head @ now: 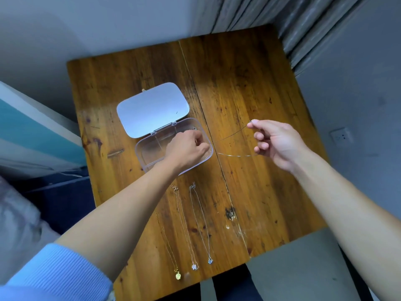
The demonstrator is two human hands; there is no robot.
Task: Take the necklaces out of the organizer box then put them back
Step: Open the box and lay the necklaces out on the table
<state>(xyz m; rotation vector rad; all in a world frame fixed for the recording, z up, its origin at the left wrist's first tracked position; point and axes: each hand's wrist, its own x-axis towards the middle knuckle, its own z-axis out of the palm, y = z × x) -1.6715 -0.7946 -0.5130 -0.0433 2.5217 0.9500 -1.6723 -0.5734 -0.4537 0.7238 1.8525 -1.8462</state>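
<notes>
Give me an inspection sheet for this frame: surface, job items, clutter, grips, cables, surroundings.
Surface: wooden table, stained, seam down the middle.
Job's things: clear organizer box open, lid flipped back; one necklace stretched between the hands; three necklaces laid side by side near the front edge.
Clutter: dark patch by the seam, cannot tell what.
Grips: left hand over the box, pinching the necklace; right hand pinching its other end.
Cables: nothing seen.
Surroundings: curtain, wall socket.

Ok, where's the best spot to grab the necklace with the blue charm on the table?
Probably the clasp end, pinched from above. The necklace with the blue charm lies flat and straight on the table, so lifting one end should let it hang without tangling.
</notes>
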